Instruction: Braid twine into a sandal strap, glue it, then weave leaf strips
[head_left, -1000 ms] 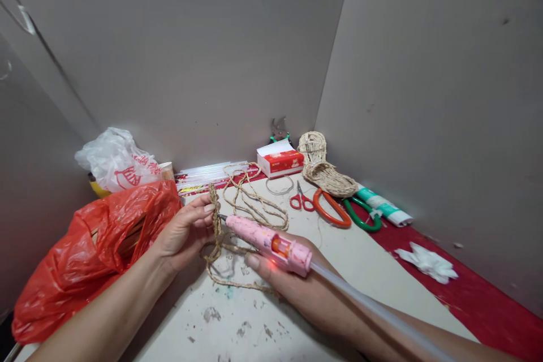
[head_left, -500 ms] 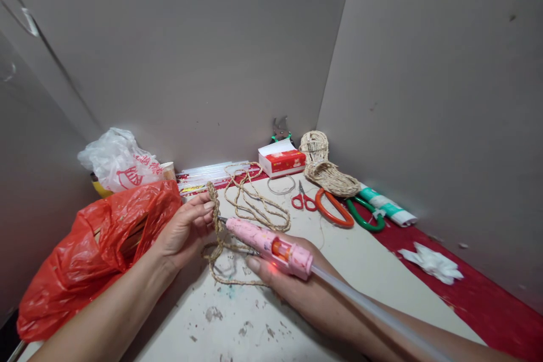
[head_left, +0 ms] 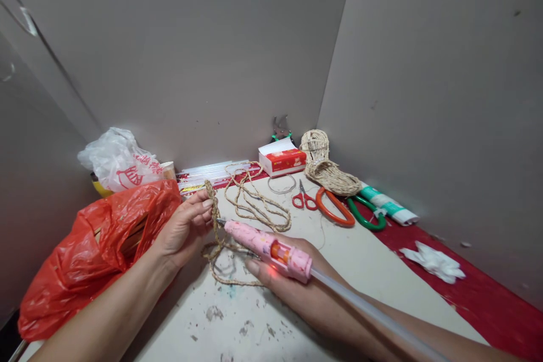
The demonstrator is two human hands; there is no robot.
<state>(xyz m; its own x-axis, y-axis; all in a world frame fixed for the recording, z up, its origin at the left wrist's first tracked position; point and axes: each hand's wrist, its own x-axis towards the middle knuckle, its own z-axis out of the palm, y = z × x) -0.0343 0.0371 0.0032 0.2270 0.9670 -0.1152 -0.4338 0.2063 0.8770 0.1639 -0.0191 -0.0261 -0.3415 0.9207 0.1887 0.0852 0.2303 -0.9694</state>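
Tabletop (head_left: 254, 331) fronting grey walls (head_left: 212, 56) | left hand (head_left: 183, 228) pinching braided cord (head_left: 215, 206) between fingers, left of centre | right hand (head_left: 284, 287) clasping glue gun (head_left: 254, 238) | cord likely handling light, pliable; best held clear of nozzle (head_left: 221, 222)

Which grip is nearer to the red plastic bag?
Left. The left grip is immediately right of the red plastic bag; the right grip, around the pink glue gun, is farther right.

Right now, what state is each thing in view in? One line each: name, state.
Left hand: pinching rope
Right hand: gripping glue gun
Rope: partly held up, rest loosely looped
Glue gun: glowing red, stick inserted
Red bag: crumpled, brown strips showing
White bag: crumpled
Tissue: crumpled
Small scissors: lying unheld
Fibre bundles: coiled
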